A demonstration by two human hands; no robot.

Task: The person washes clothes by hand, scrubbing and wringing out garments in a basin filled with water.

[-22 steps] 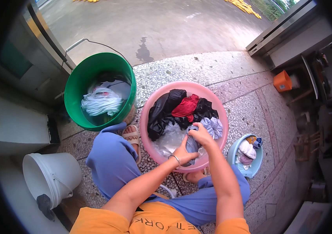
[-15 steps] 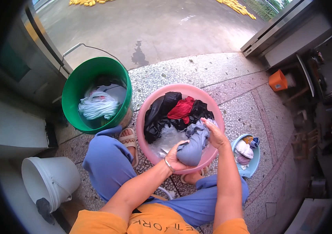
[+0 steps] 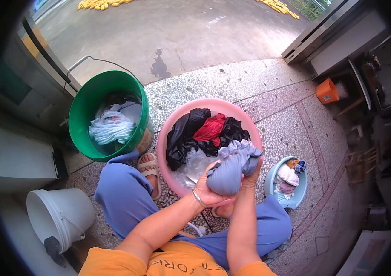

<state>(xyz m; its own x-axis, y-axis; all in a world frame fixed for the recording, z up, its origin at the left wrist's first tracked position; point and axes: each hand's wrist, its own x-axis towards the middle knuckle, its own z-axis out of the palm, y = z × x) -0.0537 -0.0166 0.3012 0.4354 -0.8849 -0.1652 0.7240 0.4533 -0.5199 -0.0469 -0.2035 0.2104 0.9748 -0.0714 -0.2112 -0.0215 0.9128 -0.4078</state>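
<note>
Both of my hands hold a bunched grey-blue cloth (image 3: 227,172), rounded and bulging at its lower end, over the near side of a pink basin (image 3: 162,156). My left hand (image 3: 207,191), with a bangle at the wrist, cups the bulge from the left and below. On the other side, my right hand (image 3: 252,177) grips the gathered cloth, which partly covers its fingers. Inside the basin are sudsy water (image 3: 194,168), a shiny black garment (image 3: 190,131) and a red cloth (image 3: 211,129).
A green bucket (image 3: 87,99) with soaking white cloth (image 3: 112,126) stands at left. Below it is a white bucket (image 3: 73,207). Right of the pink basin sits a small light-blue basin (image 3: 301,193) of small clothes. An orange container (image 3: 327,91) stands farther right.
My right hand has moved down and in, from the cloth's upper end to its right side. The cloth is gathered more tightly, its ruffled end now pointing up and right.
</note>
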